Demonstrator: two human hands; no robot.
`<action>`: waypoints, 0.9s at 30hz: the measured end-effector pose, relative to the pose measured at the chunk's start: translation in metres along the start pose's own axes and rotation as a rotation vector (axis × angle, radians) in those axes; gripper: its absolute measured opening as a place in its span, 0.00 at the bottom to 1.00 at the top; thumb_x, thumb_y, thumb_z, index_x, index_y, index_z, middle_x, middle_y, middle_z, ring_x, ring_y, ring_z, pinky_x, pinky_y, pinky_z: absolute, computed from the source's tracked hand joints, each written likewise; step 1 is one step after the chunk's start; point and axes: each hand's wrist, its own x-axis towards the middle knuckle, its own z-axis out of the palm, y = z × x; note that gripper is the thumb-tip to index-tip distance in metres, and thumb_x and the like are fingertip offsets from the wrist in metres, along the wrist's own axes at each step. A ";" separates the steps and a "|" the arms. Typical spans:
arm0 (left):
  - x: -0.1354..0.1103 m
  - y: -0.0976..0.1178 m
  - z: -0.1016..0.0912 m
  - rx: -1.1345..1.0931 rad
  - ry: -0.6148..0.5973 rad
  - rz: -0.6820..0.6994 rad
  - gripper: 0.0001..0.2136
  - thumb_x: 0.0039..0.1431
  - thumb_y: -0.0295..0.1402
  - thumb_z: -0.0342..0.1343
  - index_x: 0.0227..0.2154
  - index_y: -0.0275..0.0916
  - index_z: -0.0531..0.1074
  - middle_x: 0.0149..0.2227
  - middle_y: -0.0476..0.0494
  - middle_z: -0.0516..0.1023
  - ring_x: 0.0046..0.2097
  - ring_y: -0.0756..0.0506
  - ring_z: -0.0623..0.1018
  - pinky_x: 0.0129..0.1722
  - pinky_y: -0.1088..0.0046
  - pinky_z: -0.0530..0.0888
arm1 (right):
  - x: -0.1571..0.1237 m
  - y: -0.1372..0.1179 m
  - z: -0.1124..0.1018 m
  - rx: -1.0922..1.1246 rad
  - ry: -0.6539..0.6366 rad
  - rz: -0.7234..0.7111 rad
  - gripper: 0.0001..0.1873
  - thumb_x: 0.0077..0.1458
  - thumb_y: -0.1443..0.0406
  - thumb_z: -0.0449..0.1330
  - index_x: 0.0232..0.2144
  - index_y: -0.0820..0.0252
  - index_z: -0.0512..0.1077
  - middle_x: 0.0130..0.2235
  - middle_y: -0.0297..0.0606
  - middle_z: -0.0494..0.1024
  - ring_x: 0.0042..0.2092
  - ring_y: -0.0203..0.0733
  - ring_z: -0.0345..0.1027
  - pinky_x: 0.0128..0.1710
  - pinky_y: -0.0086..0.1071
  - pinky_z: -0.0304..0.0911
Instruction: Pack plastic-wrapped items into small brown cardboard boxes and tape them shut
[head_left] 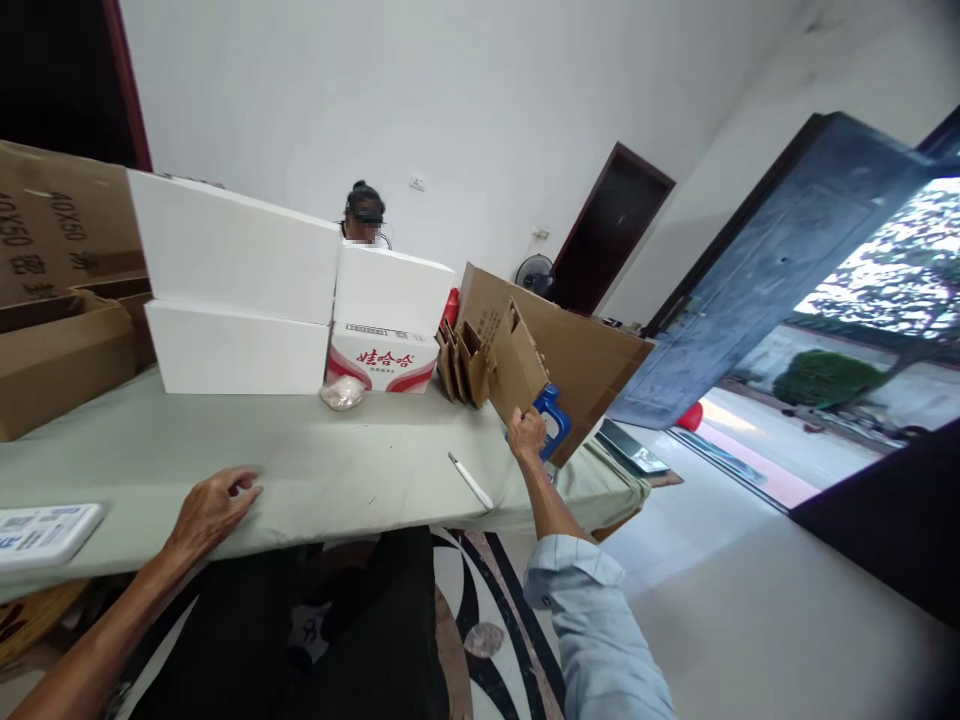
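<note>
Blue bottle (561, 413): stood near the right edge of the table (390, 450), long axis roughly upright.
Right hand (527, 432): curled against bottle; firmness of grasp cannot be told.
Left hand (214, 508): relaxed, nothing held.
Behind bottle: blocked by cardboard (596, 370).
</note>
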 end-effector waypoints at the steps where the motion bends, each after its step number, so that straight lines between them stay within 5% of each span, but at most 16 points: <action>1: 0.001 0.001 0.002 0.002 0.003 -0.006 0.24 0.56 0.52 0.51 0.41 0.40 0.82 0.39 0.38 0.88 0.37 0.37 0.86 0.42 0.63 0.80 | 0.006 0.000 0.004 -0.013 -0.008 -0.002 0.19 0.70 0.55 0.65 0.56 0.60 0.75 0.57 0.44 0.79 0.54 0.48 0.77 0.55 0.49 0.76; 7: 0.001 -0.003 0.027 -0.007 0.059 -0.007 0.23 0.56 0.53 0.51 0.38 0.42 0.83 0.36 0.40 0.88 0.37 0.36 0.87 0.39 0.63 0.80 | 0.037 0.001 0.025 -0.088 -0.058 -0.002 0.20 0.70 0.55 0.65 0.58 0.59 0.75 0.58 0.44 0.78 0.55 0.49 0.76 0.55 0.50 0.76; 13: -0.006 -0.027 0.057 0.093 0.238 0.102 0.21 0.62 0.54 0.52 0.38 0.47 0.84 0.41 0.44 0.89 0.44 0.35 0.88 0.42 0.62 0.81 | 0.062 0.006 0.047 -0.144 -0.142 -0.002 0.19 0.71 0.55 0.65 0.57 0.59 0.75 0.58 0.44 0.78 0.55 0.49 0.76 0.55 0.50 0.76; 27: -0.016 -0.052 0.074 0.081 0.273 0.244 0.20 0.68 0.57 0.54 0.38 0.50 0.82 0.39 0.47 0.87 0.41 0.37 0.86 0.45 0.61 0.82 | 0.090 -0.015 0.127 -0.163 -0.334 -0.054 0.19 0.71 0.55 0.65 0.56 0.60 0.76 0.57 0.44 0.79 0.54 0.48 0.77 0.54 0.48 0.77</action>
